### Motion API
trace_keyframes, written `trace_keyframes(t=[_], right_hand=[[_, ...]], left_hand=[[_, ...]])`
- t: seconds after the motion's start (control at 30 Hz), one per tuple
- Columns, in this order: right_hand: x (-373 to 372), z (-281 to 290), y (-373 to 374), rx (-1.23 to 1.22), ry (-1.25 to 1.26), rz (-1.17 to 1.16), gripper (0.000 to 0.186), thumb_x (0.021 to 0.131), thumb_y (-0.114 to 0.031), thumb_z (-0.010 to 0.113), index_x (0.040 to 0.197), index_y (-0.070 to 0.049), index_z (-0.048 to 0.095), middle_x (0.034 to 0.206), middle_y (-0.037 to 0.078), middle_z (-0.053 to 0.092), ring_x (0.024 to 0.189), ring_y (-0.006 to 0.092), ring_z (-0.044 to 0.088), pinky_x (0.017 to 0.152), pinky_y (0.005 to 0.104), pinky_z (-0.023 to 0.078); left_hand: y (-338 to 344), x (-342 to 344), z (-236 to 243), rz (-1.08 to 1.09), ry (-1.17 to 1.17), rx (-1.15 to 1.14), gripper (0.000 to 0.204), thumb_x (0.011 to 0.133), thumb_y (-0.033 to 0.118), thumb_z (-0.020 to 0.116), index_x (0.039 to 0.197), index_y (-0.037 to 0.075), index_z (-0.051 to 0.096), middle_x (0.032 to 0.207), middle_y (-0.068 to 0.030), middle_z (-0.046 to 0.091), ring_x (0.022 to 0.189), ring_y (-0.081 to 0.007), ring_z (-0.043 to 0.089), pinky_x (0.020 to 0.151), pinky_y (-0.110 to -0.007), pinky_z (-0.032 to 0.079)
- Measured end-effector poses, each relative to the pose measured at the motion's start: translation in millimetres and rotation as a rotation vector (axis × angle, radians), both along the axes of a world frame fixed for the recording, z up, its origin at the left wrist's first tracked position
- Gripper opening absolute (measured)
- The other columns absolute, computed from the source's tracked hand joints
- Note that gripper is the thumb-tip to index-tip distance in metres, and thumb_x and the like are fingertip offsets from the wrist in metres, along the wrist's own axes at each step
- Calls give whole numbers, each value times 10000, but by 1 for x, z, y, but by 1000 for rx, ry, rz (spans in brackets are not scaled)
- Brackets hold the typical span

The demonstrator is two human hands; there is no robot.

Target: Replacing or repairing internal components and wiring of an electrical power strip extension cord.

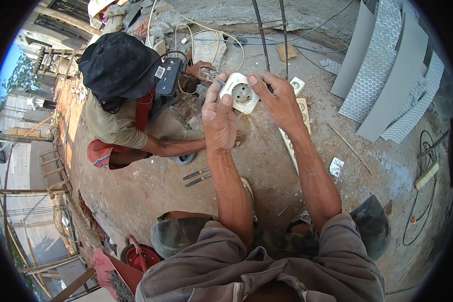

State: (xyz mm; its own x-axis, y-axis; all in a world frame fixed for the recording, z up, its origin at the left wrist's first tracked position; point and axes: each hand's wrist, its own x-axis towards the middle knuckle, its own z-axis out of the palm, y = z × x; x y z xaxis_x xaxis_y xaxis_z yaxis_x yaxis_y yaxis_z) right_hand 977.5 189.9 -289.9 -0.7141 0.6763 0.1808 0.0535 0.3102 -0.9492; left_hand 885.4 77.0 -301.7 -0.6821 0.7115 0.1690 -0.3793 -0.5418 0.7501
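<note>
A white electrical socket (241, 94) with a round recessed face is held up between my two hands. My left hand (218, 126) grips its left side, with the thumb on the front. On the right edge, the thumb of my right hand (281, 100) presses the frame, with the fingers curled behind. A short blue wire end (221, 83) shows at the socket's upper left. Below, on the ground, lies a long white power strip (288, 142), partly hidden by my right forearm. Another white socket (297, 84) sits just beyond my right hand.
A co-worker (118, 108) in a black hat crouches at left, one hand among cables. Two slim orange-and-black hand tools (197, 176) lie below my left forearm. Bent panels (387, 65) lean at upper right; a thin stick (348, 147) and a black cable (422, 206) lie right.
</note>
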Motion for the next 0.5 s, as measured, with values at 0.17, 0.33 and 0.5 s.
trace_keyframes(t=[0.17,0.33,0.5], right_hand=[[0,-3,2,-42,82,-7,529,919,-471,526,1021,33,651,801,173,654,739,235,613,688,351,469],[3,-9,15,-97,163,-89,518,912,-475,534,1031,15,656,760,123,675,707,176,611,666,325,471],[7,-12,24,-98,133,-111,490,903,-478,547,1029,-19,662,747,101,676,680,144,586,630,300,455]], left_hand=[[1,0,-2,-12,-1,-17,658,881,280,641,1367,-26,321,1295,-121,486,1199,-229,489,999,-395,422],[0,-4,-4,44,-30,8,519,929,257,566,1331,-5,366,1281,-123,500,1191,-259,505,975,-452,446],[-3,-13,-14,96,-16,-4,500,943,306,529,1332,22,391,1308,-125,493,1201,-278,497,988,-460,434]])
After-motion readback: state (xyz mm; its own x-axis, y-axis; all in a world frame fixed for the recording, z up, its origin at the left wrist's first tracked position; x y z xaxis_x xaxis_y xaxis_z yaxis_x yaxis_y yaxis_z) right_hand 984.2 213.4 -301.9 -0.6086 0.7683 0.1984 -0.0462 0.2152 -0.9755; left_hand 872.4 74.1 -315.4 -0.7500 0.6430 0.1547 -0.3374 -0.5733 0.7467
